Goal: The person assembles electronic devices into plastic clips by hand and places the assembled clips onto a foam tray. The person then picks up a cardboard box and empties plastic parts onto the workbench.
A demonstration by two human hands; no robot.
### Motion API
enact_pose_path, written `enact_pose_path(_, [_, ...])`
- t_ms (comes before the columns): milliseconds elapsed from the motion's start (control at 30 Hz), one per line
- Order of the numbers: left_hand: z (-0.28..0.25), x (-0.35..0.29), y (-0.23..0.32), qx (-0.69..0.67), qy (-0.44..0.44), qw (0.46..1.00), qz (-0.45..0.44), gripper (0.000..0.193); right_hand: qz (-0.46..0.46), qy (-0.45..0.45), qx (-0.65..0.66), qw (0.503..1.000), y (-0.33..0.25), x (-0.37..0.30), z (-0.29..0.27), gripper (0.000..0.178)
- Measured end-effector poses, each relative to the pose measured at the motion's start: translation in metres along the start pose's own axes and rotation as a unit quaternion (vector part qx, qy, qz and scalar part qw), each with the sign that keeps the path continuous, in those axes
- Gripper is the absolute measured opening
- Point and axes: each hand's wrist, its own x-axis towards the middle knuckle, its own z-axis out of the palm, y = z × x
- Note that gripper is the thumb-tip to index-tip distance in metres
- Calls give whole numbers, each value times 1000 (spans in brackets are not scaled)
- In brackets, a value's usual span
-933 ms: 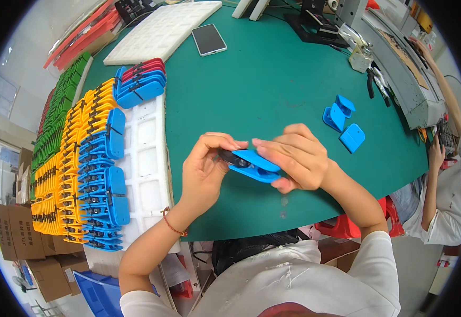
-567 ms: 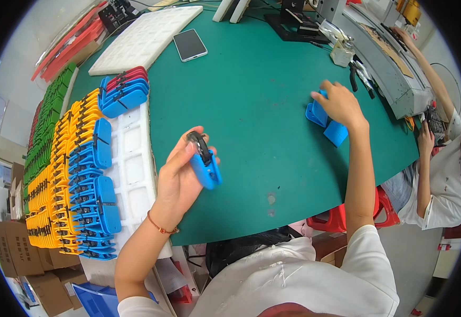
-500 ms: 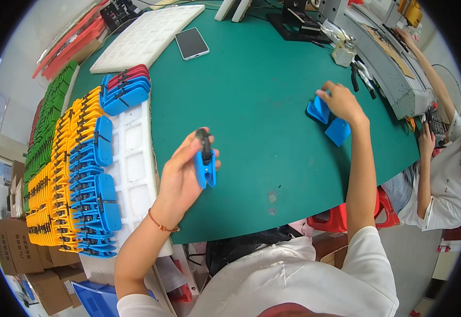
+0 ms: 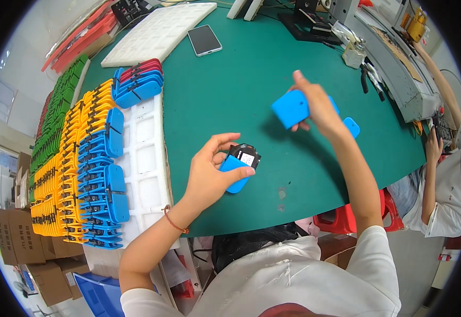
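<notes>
My left hand (image 4: pixel 209 171), above the green mat, grips a blue clip (image 4: pixel 236 174) that has a black module (image 4: pixel 247 154) in its upper end. A white label with a square code shows on the module. Up and to the right, my right hand (image 4: pixel 317 108) is closed on another blue clip (image 4: pixel 291 109), held over the mat with its flat face showing. A bit of blue also shows behind that hand; whether it belongs to the same clip I cannot tell. One more blue clip (image 4: pixel 352 127) lies just right of my right wrist.
At left, a white foam tray (image 4: pixel 145 174) carries rows of blue clips (image 4: pixel 117 193), yellow clips (image 4: pixel 64 158) and green clips (image 4: pixel 56 121). A phone (image 4: pixel 205 40) and a second foam tray (image 4: pixel 159 34) lie at the back. Pliers (image 4: pixel 373 79) and a co-worker's arm (image 4: pixel 430 174) are at right.
My right hand has lifted a blue clip off the mat and moved left with it. My left hand has shifted right and turned its clip, so the module's labelled face shows.
</notes>
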Motion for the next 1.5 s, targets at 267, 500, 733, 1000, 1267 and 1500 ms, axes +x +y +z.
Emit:
enact_pose_path(267, [3,2,-1,20,-14,1000,1,67,52,-192,94,976,16,-7,29,65])
enact_pose_path(500, [7,5,-1,0,-44,999,11,71,-127,-46,-128,983,14,-9,30,58])
enact_pose_path(733, [10,7,-3,61,-32,996,60,72,-224,-73,-198,951,16,-17,42,52])
enact_pose_path(1000, [11,8,-2,78,-30,993,87,66,-212,-93,-197,953,17,-20,43,50])
enact_pose_path(1267, [6,1,25,171,-22,983,69,51,-89,-94,-4,992,15,-35,47,55])
enact_pose_path(1500, [-30,17,98,509,-8,831,224,32,-136,-8,38,990,28,-42,34,46])
